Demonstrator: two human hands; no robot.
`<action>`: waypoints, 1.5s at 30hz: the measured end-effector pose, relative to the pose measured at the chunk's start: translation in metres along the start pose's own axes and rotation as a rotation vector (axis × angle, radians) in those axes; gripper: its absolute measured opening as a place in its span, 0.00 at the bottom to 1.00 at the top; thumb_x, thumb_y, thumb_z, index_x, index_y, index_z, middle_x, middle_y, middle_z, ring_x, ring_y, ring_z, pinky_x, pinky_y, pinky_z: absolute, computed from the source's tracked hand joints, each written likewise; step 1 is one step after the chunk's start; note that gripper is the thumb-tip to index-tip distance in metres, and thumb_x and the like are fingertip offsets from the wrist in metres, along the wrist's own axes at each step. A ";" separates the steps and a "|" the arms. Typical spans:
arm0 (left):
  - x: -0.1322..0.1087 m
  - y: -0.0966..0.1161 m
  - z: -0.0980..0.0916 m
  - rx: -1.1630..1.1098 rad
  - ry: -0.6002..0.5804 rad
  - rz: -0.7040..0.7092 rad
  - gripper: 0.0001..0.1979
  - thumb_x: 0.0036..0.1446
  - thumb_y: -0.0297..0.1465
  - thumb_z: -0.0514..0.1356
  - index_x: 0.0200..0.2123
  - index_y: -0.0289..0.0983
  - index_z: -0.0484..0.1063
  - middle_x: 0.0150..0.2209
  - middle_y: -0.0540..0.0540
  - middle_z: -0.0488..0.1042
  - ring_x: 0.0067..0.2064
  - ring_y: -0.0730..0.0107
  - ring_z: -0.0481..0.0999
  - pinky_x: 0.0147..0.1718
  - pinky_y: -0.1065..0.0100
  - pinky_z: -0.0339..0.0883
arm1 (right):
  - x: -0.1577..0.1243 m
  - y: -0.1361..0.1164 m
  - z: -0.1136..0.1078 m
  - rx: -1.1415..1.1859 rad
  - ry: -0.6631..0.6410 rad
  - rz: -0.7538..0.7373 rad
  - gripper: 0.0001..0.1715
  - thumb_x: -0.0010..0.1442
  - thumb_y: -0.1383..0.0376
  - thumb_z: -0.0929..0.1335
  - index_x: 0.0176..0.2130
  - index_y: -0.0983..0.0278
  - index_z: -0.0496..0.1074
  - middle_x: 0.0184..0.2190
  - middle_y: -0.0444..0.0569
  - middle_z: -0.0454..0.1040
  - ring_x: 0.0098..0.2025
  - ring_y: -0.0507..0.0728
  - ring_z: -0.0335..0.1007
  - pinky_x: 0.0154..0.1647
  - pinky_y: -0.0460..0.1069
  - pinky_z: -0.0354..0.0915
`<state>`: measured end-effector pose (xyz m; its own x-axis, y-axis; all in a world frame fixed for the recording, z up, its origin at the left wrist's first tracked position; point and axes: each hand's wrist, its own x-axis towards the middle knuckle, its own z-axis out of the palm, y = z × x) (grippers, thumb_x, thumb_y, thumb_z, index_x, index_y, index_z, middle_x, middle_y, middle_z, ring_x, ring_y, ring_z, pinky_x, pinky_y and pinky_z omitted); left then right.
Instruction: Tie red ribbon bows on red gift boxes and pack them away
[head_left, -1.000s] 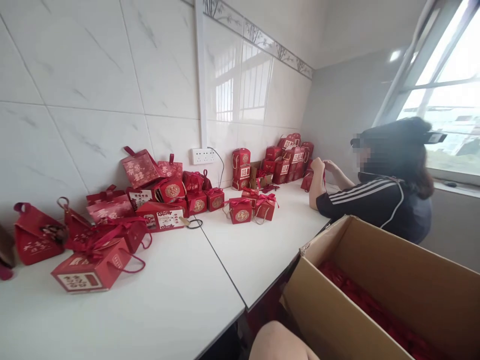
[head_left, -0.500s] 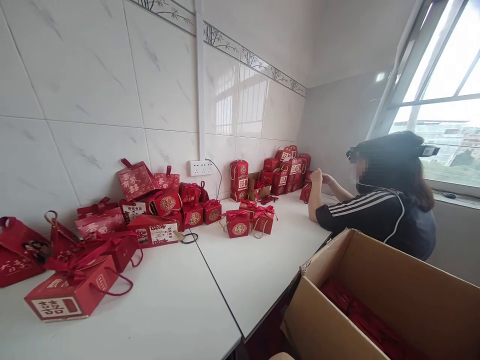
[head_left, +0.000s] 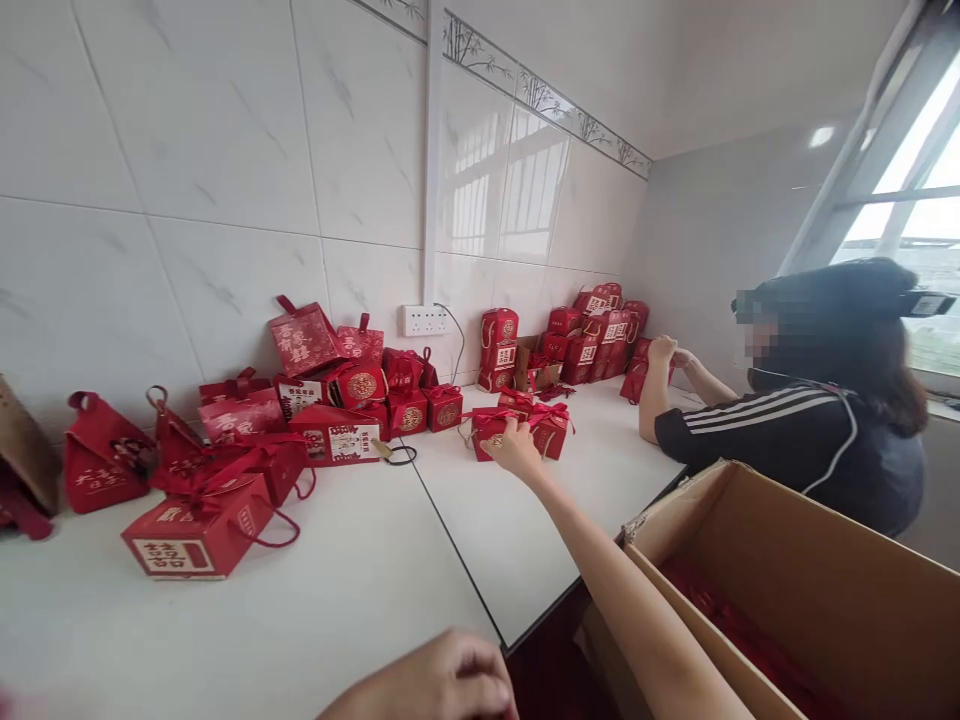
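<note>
My right hand [head_left: 517, 452] reaches out over the table to a small red gift box [head_left: 484, 448] with a ribbon bow. Its fingers are apart at the front of that box; whether they touch it I cannot tell. A matching red gift box [head_left: 555, 440] stands just to the right, and another shows partly behind. Low in the view, my left hand [head_left: 442, 682] is curled closed near the table's front edge. A sliver of red shows by its fingers, but what it holds is hidden.
Many red gift boxes [head_left: 356, 440] line the white table [head_left: 360, 560] along the tiled wall. More red boxes [head_left: 592, 345] are piled in the far corner. A large open carton [head_left: 825, 520] with red items stands right. Beyond it sits a person [head_left: 787, 420] with raised hands.
My right arm has come in from below and stretched to the small gift boxes. My left hand has appeared at the bottom. The view has turned slightly left.
</note>
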<state>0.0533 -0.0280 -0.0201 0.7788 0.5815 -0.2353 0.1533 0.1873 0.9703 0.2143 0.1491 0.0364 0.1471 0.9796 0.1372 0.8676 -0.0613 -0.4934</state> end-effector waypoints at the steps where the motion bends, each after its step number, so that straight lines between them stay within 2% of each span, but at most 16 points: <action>1: -0.002 0.002 -0.012 0.007 0.077 0.022 0.11 0.55 0.37 0.57 0.32 0.35 0.71 0.34 0.47 0.73 0.33 0.70 0.72 0.34 0.66 0.66 | 0.008 0.003 0.010 0.000 0.013 0.056 0.42 0.53 0.54 0.67 0.58 0.73 0.51 0.53 0.68 0.57 0.55 0.70 0.58 0.48 0.58 0.60; 4: -0.008 -0.001 -0.040 -0.018 0.400 0.158 0.13 0.51 0.40 0.56 0.26 0.36 0.69 0.29 0.47 0.71 0.31 0.69 0.71 0.31 0.68 0.62 | 0.021 0.002 0.034 0.017 0.062 0.171 0.51 0.51 0.51 0.67 0.61 0.73 0.42 0.55 0.71 0.52 0.57 0.74 0.54 0.50 0.62 0.57; 7: -0.012 -0.014 -0.053 -0.058 0.635 0.223 0.13 0.48 0.40 0.56 0.23 0.36 0.67 0.26 0.48 0.69 0.29 0.70 0.68 0.31 0.68 0.60 | 0.030 -0.002 0.045 0.046 0.093 0.205 0.51 0.51 0.53 0.67 0.62 0.72 0.40 0.54 0.71 0.51 0.56 0.75 0.53 0.49 0.64 0.57; 9: -0.013 -0.022 -0.055 -0.057 0.679 0.219 0.11 0.48 0.38 0.56 0.22 0.36 0.66 0.24 0.49 0.67 0.28 0.71 0.67 0.31 0.68 0.60 | 0.034 -0.002 0.049 0.068 0.095 0.183 0.49 0.50 0.56 0.67 0.61 0.72 0.41 0.54 0.71 0.51 0.56 0.75 0.53 0.50 0.63 0.56; 12: -0.012 -0.031 -0.055 -0.065 0.657 0.225 0.09 0.49 0.36 0.56 0.25 0.36 0.66 0.26 0.49 0.68 0.28 0.72 0.68 0.31 0.68 0.60 | 0.030 0.004 0.051 0.111 0.082 0.093 0.48 0.49 0.59 0.67 0.61 0.72 0.42 0.55 0.69 0.51 0.57 0.73 0.53 0.53 0.61 0.55; 15: -0.010 -0.036 -0.058 -0.106 0.706 0.288 0.07 0.49 0.34 0.56 0.29 0.36 0.67 0.29 0.49 0.69 0.28 0.72 0.68 0.30 0.69 0.61 | 0.009 0.011 0.046 0.157 0.060 -0.026 0.50 0.47 0.62 0.67 0.61 0.71 0.40 0.57 0.65 0.53 0.59 0.67 0.51 0.56 0.56 0.54; 17: -0.008 -0.038 -0.065 -0.124 0.807 0.335 0.08 0.49 0.34 0.55 0.31 0.37 0.67 0.30 0.49 0.69 0.28 0.73 0.68 0.28 0.69 0.61 | -0.011 0.015 0.038 0.218 0.034 -0.120 0.50 0.47 0.64 0.66 0.62 0.68 0.38 0.59 0.61 0.52 0.60 0.62 0.50 0.56 0.53 0.55; 20: -0.008 -0.039 -0.079 -0.128 1.012 0.378 0.09 0.49 0.36 0.55 0.29 0.36 0.66 0.24 0.51 0.66 0.24 0.74 0.66 0.25 0.70 0.59 | -0.042 0.018 0.022 0.439 -0.169 -0.360 0.51 0.44 0.69 0.63 0.63 0.63 0.37 0.61 0.58 0.49 0.59 0.59 0.53 0.54 0.53 0.59; 23: -0.012 -0.039 -0.094 -0.138 1.165 0.393 0.10 0.50 0.37 0.53 0.28 0.36 0.66 0.20 0.53 0.62 0.23 0.74 0.63 0.24 0.71 0.58 | -0.067 0.021 0.008 0.559 -0.465 -0.590 0.52 0.42 0.71 0.63 0.63 0.59 0.40 0.64 0.54 0.45 0.63 0.60 0.46 0.56 0.56 0.57; 25: -0.015 -0.038 -0.099 -0.145 1.224 0.389 0.10 0.50 0.37 0.53 0.31 0.37 0.66 0.24 0.52 0.64 0.27 0.72 0.65 0.26 0.71 0.60 | -0.079 0.024 0.006 0.543 -0.485 -0.602 0.50 0.43 0.71 0.63 0.62 0.57 0.44 0.64 0.52 0.43 0.65 0.61 0.39 0.56 0.57 0.56; 27: -0.017 -0.036 -0.100 -0.141 1.246 0.397 0.12 0.49 0.38 0.54 0.35 0.37 0.65 0.32 0.48 0.68 0.33 0.70 0.69 0.29 0.70 0.63 | -0.093 0.030 0.009 0.564 -0.374 -0.500 0.44 0.46 0.69 0.64 0.61 0.56 0.48 0.63 0.53 0.45 0.64 0.62 0.43 0.54 0.58 0.60; 29: -0.020 -0.032 -0.098 -0.132 1.220 0.413 0.14 0.49 0.39 0.55 0.38 0.38 0.65 0.39 0.46 0.68 0.40 0.67 0.70 0.32 0.69 0.65 | -0.110 0.035 0.016 0.646 -0.247 -0.359 0.35 0.51 0.65 0.64 0.58 0.56 0.52 0.60 0.56 0.53 0.60 0.63 0.55 0.49 0.58 0.64; 32: -0.022 -0.027 -0.092 -0.112 1.118 0.434 0.16 0.48 0.41 0.54 0.39 0.38 0.65 0.40 0.46 0.68 0.42 0.66 0.70 0.34 0.68 0.66 | -0.140 0.037 0.028 0.779 -0.157 -0.234 0.26 0.57 0.57 0.63 0.54 0.57 0.56 0.54 0.56 0.61 0.53 0.60 0.64 0.47 0.57 0.65; 37: -0.029 -0.025 -0.087 -0.015 1.024 0.453 0.14 0.45 0.38 0.57 0.35 0.37 0.65 0.32 0.49 0.68 0.35 0.68 0.70 0.33 0.68 0.64 | -0.171 0.028 0.034 0.802 -0.141 -0.167 0.26 0.57 0.52 0.63 0.51 0.60 0.58 0.48 0.54 0.65 0.48 0.58 0.66 0.43 0.54 0.67; 41: -0.043 -0.024 -0.081 0.014 0.987 0.455 0.14 0.43 0.33 0.59 0.36 0.37 0.64 0.26 0.53 0.65 0.29 0.72 0.67 0.30 0.70 0.62 | -0.168 0.019 0.033 0.876 -0.183 -0.101 0.23 0.57 0.52 0.61 0.47 0.64 0.61 0.28 0.45 0.70 0.30 0.53 0.69 0.29 0.49 0.64; 45: -0.055 -0.017 -0.081 -0.028 0.926 0.408 0.16 0.45 0.37 0.59 0.38 0.37 0.65 0.27 0.53 0.67 0.29 0.73 0.68 0.30 0.69 0.62 | -0.160 0.008 0.036 0.999 -0.204 -0.067 0.18 0.54 0.58 0.64 0.42 0.65 0.63 0.19 0.39 0.67 0.20 0.48 0.61 0.21 0.45 0.55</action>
<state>-0.0413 0.0011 -0.0278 -0.0112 0.9884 0.1512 -0.0432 -0.1515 0.9875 0.1808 -0.0014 -0.0200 -0.0521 0.9948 0.0878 0.0646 0.0911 -0.9937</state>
